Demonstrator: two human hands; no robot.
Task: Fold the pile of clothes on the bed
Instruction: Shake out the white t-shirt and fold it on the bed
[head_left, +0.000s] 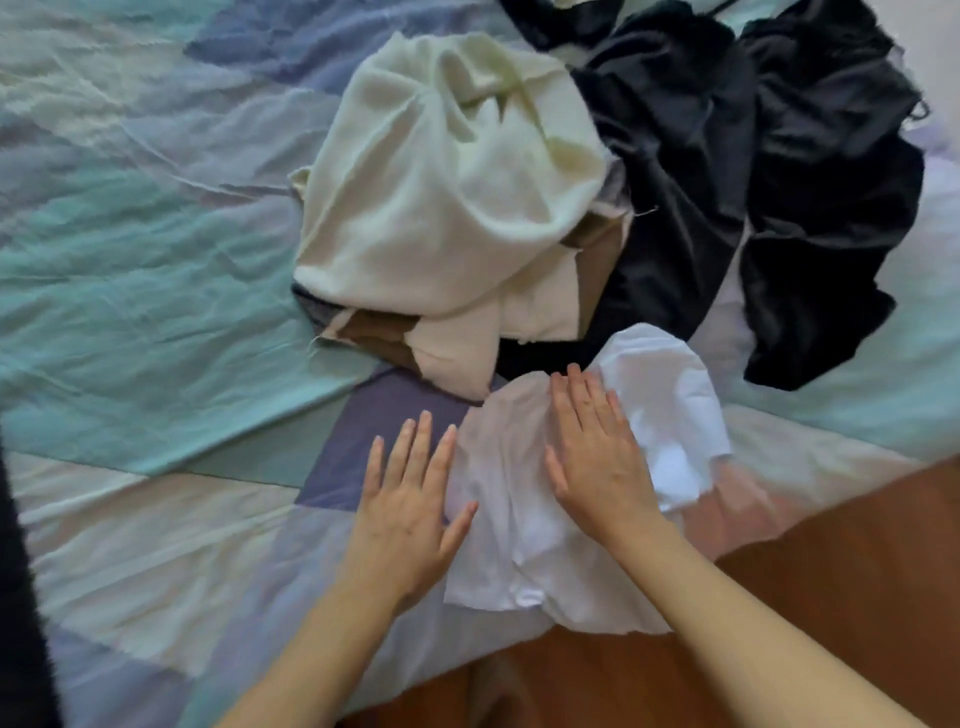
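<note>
Both forearms reach forward from the near edge of the bed. The left hand (408, 506) lies palm down with its fingers straight and slightly spread; most of it rests on the patchwork bedsheet (130, 270), and its thumb and the tip of one finger touch the left edge of a white cloth (511, 551). The right hand (597, 460) lies flat on top of that cloth, fingers straight and close together, pointing toward the pile. Neither hand grips or pinches anything.

The white cloth lies rumpled near the bed's near edge, its far right part bunched up just beyond the right fingertips. Just behind it sits the pile of clothes: a cream garment (447, 182) heaped on top, brown fabric (379, 335) and beige fabric (540, 301) showing beneath it, and black garments (753, 171) sprawled to the right. A wooden floor (831, 582) shows at the lower right.
</note>
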